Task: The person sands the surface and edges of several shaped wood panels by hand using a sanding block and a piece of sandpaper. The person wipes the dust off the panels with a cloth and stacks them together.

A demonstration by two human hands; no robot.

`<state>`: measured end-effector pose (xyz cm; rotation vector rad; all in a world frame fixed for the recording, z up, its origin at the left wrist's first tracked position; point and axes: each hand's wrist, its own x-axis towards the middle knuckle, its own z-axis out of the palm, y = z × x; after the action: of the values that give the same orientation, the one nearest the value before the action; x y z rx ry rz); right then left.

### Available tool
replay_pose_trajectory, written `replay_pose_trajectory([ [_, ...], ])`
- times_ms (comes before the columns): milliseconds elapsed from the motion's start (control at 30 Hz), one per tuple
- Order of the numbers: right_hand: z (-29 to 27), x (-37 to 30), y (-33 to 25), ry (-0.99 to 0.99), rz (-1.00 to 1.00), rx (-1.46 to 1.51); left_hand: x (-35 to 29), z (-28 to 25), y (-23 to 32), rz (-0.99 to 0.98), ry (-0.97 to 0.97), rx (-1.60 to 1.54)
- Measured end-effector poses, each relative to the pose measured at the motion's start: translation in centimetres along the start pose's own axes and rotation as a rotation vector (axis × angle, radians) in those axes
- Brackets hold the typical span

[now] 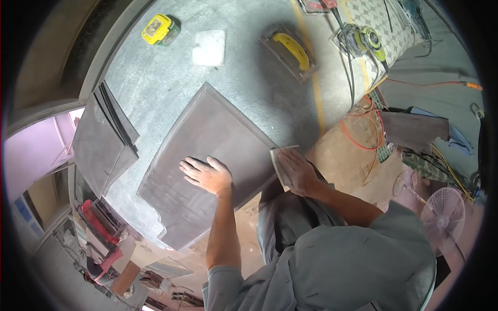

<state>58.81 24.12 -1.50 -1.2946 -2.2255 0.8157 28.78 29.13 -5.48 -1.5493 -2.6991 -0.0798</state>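
A large dark grey panel [207,124] with a notched lower left corner lies flat on the dusty worktable [171,67]. My left hand [210,175] rests palm down on its surface, fingers outstretched and holding nothing. At the panel's right edge, my right hand [298,173] is closed over a pale sanding pad [278,163]. The pad sits against that edge, its left side showing past my fingers. My palm hides the rest of it.
More grey panels [101,140] are stacked at the table's left. Farther back are a yellow-lidded container [157,29], a white square pad [209,47], a yellow-handled sanding block [293,50] and a green power sander [369,39]. Hoses [358,147] and a fan [442,220] stand right.
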Motion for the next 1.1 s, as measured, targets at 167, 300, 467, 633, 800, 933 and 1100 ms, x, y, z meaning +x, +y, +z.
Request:
replay_pose_trajectory([
  [167,3.0,7.5,0.3,0.22,-0.079,-0.085,-0.1,0.3,-0.1,0.0,0.011,-0.004],
  [300,4.6,21.7,1.7,0.333,-0.032,-0.107,0.8,0.0,0.4,0.05,0.047,0.024],
  [467,1.4,6.2,0.7,0.211,-0.143,-0.074,0.0,0.6,-0.6,-0.011,0.019,0.01],
  [633,-0.2,-0.2,-0.1,-0.006,-0.002,-0.041,0.1,0.1,0.3,0.01,0.021,0.0],
  [800,0.5,-3.3,0.5,0.021,-0.042,-0.021,0.1,0.3,-0.1,0.017,0.032,0.009],
  [933,-0.5,1.2,-0.5,-0.066,0.005,-0.061,0.1,0.6,-0.3,0.029,0.068,0.01],
  [1100,-0.3,-3.4,0.1,-0.081,0.015,-0.017,0.0,0.0,0.1,0.016,0.039,0.039],
])
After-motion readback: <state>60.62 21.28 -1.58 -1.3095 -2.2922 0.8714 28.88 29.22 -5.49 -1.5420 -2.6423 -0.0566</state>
